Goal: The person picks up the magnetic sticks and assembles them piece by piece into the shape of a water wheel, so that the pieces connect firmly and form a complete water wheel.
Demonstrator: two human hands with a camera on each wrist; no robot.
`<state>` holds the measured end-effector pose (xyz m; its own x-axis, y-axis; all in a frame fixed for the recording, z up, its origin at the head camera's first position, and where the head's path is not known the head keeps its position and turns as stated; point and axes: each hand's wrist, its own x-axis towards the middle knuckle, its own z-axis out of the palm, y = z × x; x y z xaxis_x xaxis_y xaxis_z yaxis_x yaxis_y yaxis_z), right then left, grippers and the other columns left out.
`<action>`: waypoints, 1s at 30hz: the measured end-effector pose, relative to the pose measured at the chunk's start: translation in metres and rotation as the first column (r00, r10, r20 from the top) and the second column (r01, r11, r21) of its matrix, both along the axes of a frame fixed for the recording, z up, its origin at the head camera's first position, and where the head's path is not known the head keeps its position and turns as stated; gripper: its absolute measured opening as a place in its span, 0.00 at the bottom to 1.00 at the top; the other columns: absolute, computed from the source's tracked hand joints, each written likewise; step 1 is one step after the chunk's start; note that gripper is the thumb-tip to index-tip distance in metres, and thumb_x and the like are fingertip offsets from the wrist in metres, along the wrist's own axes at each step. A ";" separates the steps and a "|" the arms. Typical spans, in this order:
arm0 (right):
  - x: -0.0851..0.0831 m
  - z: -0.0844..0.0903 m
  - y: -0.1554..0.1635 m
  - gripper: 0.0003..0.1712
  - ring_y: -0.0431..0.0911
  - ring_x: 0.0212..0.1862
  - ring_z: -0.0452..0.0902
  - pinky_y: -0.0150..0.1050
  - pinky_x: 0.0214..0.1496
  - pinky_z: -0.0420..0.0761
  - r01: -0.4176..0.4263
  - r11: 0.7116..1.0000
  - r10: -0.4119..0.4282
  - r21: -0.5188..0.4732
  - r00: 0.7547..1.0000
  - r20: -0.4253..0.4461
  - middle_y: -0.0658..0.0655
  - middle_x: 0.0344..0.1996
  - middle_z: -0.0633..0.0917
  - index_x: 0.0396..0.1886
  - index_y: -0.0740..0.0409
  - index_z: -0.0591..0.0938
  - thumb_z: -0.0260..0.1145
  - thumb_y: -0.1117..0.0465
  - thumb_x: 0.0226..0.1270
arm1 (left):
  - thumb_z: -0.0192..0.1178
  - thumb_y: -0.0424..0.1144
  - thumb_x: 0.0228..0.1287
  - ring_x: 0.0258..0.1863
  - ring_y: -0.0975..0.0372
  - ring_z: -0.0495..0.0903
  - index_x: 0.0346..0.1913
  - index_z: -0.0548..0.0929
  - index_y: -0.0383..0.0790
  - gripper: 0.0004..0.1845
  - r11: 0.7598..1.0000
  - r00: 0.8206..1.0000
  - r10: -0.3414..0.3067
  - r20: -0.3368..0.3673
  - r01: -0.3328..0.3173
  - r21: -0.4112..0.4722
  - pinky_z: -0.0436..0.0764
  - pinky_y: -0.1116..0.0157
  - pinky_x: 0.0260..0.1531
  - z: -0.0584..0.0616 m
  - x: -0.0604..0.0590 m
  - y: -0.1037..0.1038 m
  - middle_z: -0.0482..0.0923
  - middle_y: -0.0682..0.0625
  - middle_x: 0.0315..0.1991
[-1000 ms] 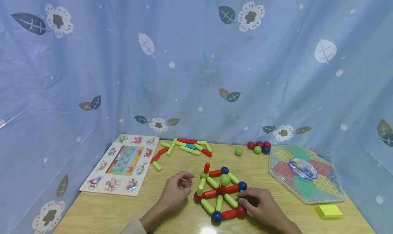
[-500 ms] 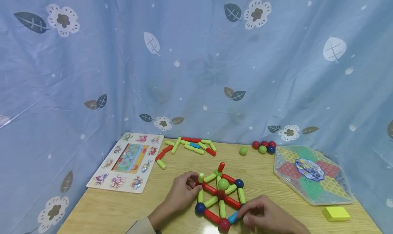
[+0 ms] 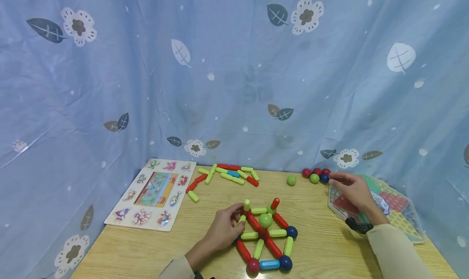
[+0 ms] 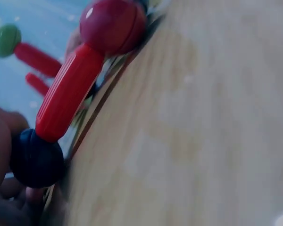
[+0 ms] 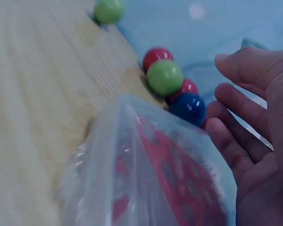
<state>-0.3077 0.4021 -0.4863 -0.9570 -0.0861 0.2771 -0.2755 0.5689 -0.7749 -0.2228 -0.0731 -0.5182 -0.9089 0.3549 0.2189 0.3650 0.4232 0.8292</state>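
A wheel-shaped frame of magnetic rods and balls (image 3: 272, 246) lies on the table, its rods lime, red and blue. A green ball (image 3: 265, 220) tops its centre; a lime rod (image 3: 247, 205) and a red rod (image 3: 275, 203) stand up from its far side. My left hand (image 3: 221, 230) grips the frame's left edge, thumb and fingers about a lime rod. Close by in the left wrist view is a dark blue ball (image 4: 37, 160), joined by a red rod to a red ball (image 4: 114, 26). My right hand (image 3: 353, 191), fingers loosely bent and holding nothing, hovers over the board beside loose balls (image 5: 188, 108).
Loose rods (image 3: 232, 179) lie at the back, left of a single green ball (image 3: 291, 180). A picture puzzle board (image 3: 121, 208) is at left. On the right lies a clear-edged game board (image 3: 403, 218). Blue printed cloth (image 3: 220, 67) hangs behind the table.
The frame has turned clockwise on the table. My left hand has come onto its left edge. My right hand has left the blue rod and moved to the back right, near the balls.
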 end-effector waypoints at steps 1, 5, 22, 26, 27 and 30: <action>-0.006 0.000 0.001 0.25 0.20 0.49 0.81 0.26 0.48 0.85 0.013 1.000 -0.013 0.019 1.000 0.007 0.58 0.58 0.91 0.68 0.64 0.85 0.70 0.52 0.82 | 0.67 0.29 0.67 0.26 0.72 0.72 0.69 0.83 0.34 0.27 1.000 1.000 -0.016 -0.004 0.016 -0.002 0.74 0.74 0.27 0.000 -0.002 -0.002 0.85 0.50 0.39; -0.024 -0.004 0.001 0.25 0.19 0.46 0.80 0.25 0.45 0.84 0.062 0.994 -0.063 0.093 0.998 0.004 0.68 0.59 0.90 0.66 0.61 0.87 0.72 0.51 0.80 | 0.66 0.28 0.67 0.26 0.73 0.71 0.69 0.83 0.36 0.26 0.997 0.997 -0.081 0.000 0.081 -0.011 0.73 0.75 0.28 -0.001 -0.008 -0.008 0.82 0.52 0.37; 0.010 0.030 -0.109 0.18 0.36 0.47 0.89 0.33 0.51 0.89 -0.176 0.977 0.174 -0.118 0.984 -0.030 0.62 0.53 0.91 0.64 0.62 0.87 0.68 0.58 0.83 | 0.63 0.28 0.65 0.35 0.69 0.77 0.68 0.86 0.43 0.27 0.992 0.991 -0.121 0.050 0.123 -0.026 0.78 0.71 0.35 0.001 -0.020 -0.012 0.86 0.53 0.42; 0.020 0.048 -0.160 0.17 0.43 0.51 0.92 0.38 0.55 0.91 -0.444 0.872 0.458 -0.206 0.889 0.025 0.61 0.56 0.91 0.65 0.62 0.87 0.69 0.63 0.81 | 0.63 0.29 0.66 0.37 0.69 0.78 0.68 0.86 0.41 0.27 0.990 0.989 -0.137 0.052 0.138 -0.032 0.79 0.71 0.38 0.003 -0.027 -0.012 0.87 0.52 0.45; 0.021 0.050 -0.170 0.18 0.43 0.53 0.92 0.38 0.55 0.90 -0.491 0.844 0.511 -0.215 0.858 0.046 0.61 0.57 0.91 0.65 0.61 0.87 0.69 0.63 0.81 | 0.63 0.29 0.66 0.38 0.69 0.79 0.68 0.86 0.41 0.27 0.989 0.989 -0.141 0.053 0.143 -0.037 0.79 0.71 0.39 0.003 -0.028 -0.012 0.88 0.52 0.46; 0.023 0.052 -0.193 0.18 0.44 0.55 0.91 0.38 0.58 0.90 -0.584 0.775 0.620 -0.243 0.777 0.111 0.63 0.58 0.91 0.66 0.59 0.86 0.69 0.64 0.81 | 0.63 0.29 0.67 0.40 0.69 0.80 0.69 0.86 0.40 0.27 0.986 0.986 -0.159 0.055 0.161 -0.035 0.80 0.71 0.41 0.001 -0.030 -0.011 0.89 0.52 0.49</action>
